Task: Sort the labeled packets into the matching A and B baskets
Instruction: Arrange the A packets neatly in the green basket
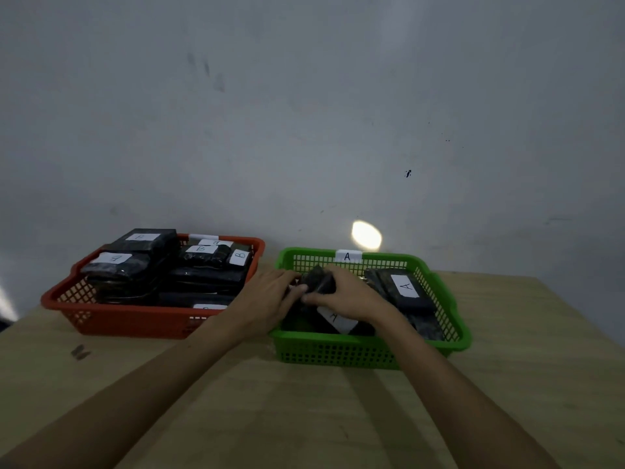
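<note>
Both hands meet over the green basket [372, 353], which carries an A tag [347, 256] on its far rim. The left hand [270, 297] and the right hand [348, 296] are curled from either side around one dark packet [319, 282], fingers pressed on it, holding it just above the packets already lying there; two hands probably serve to steady it and set it flat rather than drop it. Its own label is hidden, so the letter cannot be read. Below the right hand lies a packet with an A label [338, 319], and another A packet [404, 287] rests along the right side. The red basket [135, 321], just beside on the bench [270, 418], is piled with dark packets, several showing B labels [240, 257], stacked above its rim. No loose packets show on the bench, so sorting looks nearly done
</note>
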Tool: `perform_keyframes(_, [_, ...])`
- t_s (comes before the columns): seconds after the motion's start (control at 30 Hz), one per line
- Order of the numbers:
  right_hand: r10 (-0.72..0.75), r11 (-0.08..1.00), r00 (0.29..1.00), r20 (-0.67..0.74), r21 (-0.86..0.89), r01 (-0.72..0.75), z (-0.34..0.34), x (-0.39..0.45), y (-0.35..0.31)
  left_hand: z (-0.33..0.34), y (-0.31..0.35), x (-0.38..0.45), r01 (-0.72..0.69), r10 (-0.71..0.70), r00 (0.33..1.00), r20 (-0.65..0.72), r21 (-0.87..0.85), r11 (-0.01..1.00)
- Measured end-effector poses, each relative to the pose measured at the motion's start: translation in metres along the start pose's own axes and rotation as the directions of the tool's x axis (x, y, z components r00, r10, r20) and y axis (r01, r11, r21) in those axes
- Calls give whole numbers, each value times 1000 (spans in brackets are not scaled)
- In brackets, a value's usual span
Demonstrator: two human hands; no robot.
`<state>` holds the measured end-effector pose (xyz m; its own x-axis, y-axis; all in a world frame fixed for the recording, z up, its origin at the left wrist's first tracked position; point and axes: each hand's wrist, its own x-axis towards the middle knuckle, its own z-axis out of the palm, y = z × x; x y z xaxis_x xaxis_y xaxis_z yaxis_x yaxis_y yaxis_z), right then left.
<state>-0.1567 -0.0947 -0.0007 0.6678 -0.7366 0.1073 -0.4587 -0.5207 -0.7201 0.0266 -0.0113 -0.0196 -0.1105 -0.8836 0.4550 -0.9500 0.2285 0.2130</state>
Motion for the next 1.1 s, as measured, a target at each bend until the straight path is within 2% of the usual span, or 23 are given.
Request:
perform_keyframes(0.1, [56, 956, 970, -235, 292, 16, -7, -7, 5, -6, 6, 4, 71, -71, 997, 6, -213, 974])
perform_keyframes(0.17, [111, 920, 950, -290, 391, 11, -14, -6, 3, -7, 9, 10, 120, -117, 993, 29, -302, 946])
perform_keyframes(0.3, [129, 923, 975, -183, 383, -51, -24, -1, 5, -3, 16, 20, 143, -150, 988, 33, -562, 814])
perform_keyframes(0.47, [125, 895, 992, -14, 433, -106, -29, 1, 10, -3, 19, 20, 175, -257, 966, -2, -729, 662])
perform_keyframes(0.53, [119, 895, 988, 94, 421, -148, -29, 1, 12, -6, 16, 24, 217, -291, 956, 29, -737, 640])
perform_keyframes(0.63, [86, 948, 976, 198, 284, -141, -23, 3, 14, -11, 13, 31, 254, -295, 955, 42, -629, 735])
perform_keyframes(0.77, [87, 993, 995, 58, 71, -91, -22, 9, 10, -28, 13, 37, 185, -355, 913, -200, -573, 798])
perform_keyframes(0.83, [81, 990, 996, 39, -118, -76, -23, 12, 6, -39, 12, 40, 131, -360, 876, -320, -561, 817])
perform_keyframes(0.93, [61, 872, 987, 148, -488, 19, -23, 18, -2, -57, 12, 42, 64, -380, 799, -466, -563, 824])
perform_keyframes(1.0, [84, 781, 978, 191, -622, 55, -23, 20, -9, -66, 10, 43, 23, -379, 768, -516, -569, 822])
perform_keyframes(1.1, [137, 646, 966, 217, -759, 79, -24, 22, -15, -72, 8, 41, 8, -369, 763, -530, -564, 826])
